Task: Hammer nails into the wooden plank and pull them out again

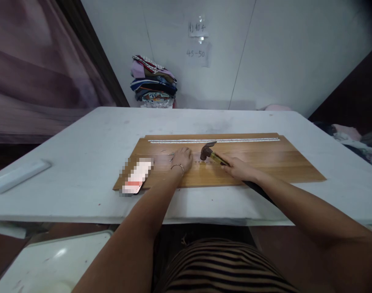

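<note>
Right hand (236, 167): fingers closed round the handle of a claw hammer (216, 158); hammer head held over the middle of the wooden board (283, 162). Left hand (183, 158): lies palm down on the board, just left of its middle, fingers partly bent; cannot tell whether anything is pinched under them. Bangle (176, 165) on the left wrist. Few thin nails (171, 154) on the board, close by the left hand's outer side. Small dark specks (204, 162) on the board below the hammer head. Two pale marked strips (173, 141) run along the board's far side. Phone (138, 175), screen blurred, at the board's near left corner. White table (82, 154) under the board. White-handled object (21, 175) well left of the board. Folded cloth stack (154, 83) beyond the board's far edge, against the wall.
</note>
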A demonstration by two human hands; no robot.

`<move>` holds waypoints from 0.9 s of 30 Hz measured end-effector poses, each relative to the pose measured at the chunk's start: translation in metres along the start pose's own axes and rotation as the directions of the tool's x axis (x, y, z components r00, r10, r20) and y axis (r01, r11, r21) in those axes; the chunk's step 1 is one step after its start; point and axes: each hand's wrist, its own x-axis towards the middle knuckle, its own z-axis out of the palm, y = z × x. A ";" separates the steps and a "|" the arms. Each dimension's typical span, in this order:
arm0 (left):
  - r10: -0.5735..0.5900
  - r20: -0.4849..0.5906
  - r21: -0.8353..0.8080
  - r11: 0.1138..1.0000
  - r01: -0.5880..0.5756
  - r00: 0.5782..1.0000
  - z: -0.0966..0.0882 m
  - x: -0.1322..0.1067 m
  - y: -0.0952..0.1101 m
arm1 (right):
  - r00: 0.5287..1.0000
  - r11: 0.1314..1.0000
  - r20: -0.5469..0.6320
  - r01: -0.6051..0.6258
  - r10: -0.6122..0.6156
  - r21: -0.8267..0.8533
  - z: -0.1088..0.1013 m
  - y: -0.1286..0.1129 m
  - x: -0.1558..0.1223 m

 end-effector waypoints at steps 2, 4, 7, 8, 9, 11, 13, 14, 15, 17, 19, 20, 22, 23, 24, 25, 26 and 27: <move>-0.014 0.006 -0.012 1.000 0.014 1.000 0.000 0.000 0.000 | 1.000 1.000 -0.014 0.026 -0.026 -0.005 0.001 0.002 0.000; -0.008 0.004 -0.017 1.000 0.008 1.000 0.000 0.000 0.000 | 0.999 0.999 -0.023 0.032 -0.032 -0.012 0.003 0.004 0.000; 0.012 -0.002 -0.020 1.000 -0.012 1.000 0.000 0.000 -0.001 | 1.000 1.000 -0.009 0.009 -0.009 -0.018 0.004 0.006 0.000; 0.013 -0.001 -0.020 1.000 -0.013 1.000 0.000 0.000 -0.001 | 1.000 1.000 -0.002 0.005 -0.005 -0.020 0.004 0.006 0.001; 0.007 0.004 -0.018 1.000 -0.007 1.000 0.000 0.000 0.000 | 1.000 1.000 0.003 0.004 -0.004 -0.023 0.004 0.006 0.001; -0.006 0.015 -0.012 1.000 0.006 1.000 0.000 0.001 0.000 | 1.000 1.000 0.003 0.005 -0.005 -0.025 0.004 0.007 0.001; -0.006 0.015 -0.013 1.000 0.007 1.000 0.000 0.001 0.000 | 1.000 1.000 -0.001 0.007 -0.007 -0.026 0.005 0.008 0.002; -0.006 0.011 -0.016 1.000 0.006 1.000 0.000 0.001 0.000 | 1.000 1.000 -0.005 0.012 -0.012 -0.026 0.005 0.009 0.002; -0.006 0.005 -0.019 1.000 0.006 1.000 0.000 0.001 0.001 | 1.000 0.999 -0.008 0.022 -0.022 -0.025 0.005 0.010 0.002; -0.011 0.002 -0.018 1.000 0.011 1.000 0.000 0.001 0.001 | 0.999 0.999 -0.017 0.043 -0.043 -0.019 0.004 0.011 0.002; -0.013 0.009 -0.009 1.000 0.013 1.000 -0.001 0.001 0.001 | 0.999 0.999 -0.018 0.051 -0.051 -0.011 0.002 0.010 0.002; -0.009 0.014 -0.006 1.000 0.009 1.000 -0.001 0.001 0.001 | 0.999 0.999 -0.015 0.048 -0.048 -0.010 0.002 0.009 0.001; 0.000 0.019 -0.002 1.000 0.000 1.000 -0.002 0.001 0.000 | 0.999 0.999 -0.012 0.034 -0.035 -0.016 0.001 0.008 0.001; 0.004 0.020 -0.002 1.000 -0.004 1.000 -0.002 0.001 0.000 | 1.000 0.999 -0.011 0.028 -0.028 -0.020 0.001 0.007 0.001; 0.005 0.022 -0.002 1.000 -0.005 1.000 -0.002 0.000 0.000 | 1.000 0.999 -0.011 0.023 -0.024 -0.024 0.002 0.006 0.001; 0.005 0.021 -0.003 1.000 -0.005 1.000 -0.001 0.000 0.000 | 1.000 0.999 -0.010 0.021 -0.022 -0.026 0.002 0.006 0.001; 0.004 0.019 -0.004 1.000 -0.004 1.000 -0.001 0.000 0.000 | 1.000 0.999 -0.008 0.019 -0.020 -0.027 0.003 0.006 0.001; 0.006 0.014 -0.005 1.000 -0.006 1.000 -0.001 0.000 0.000 | 1.000 1.000 -0.007 0.017 -0.018 -0.026 0.003 0.006 0.001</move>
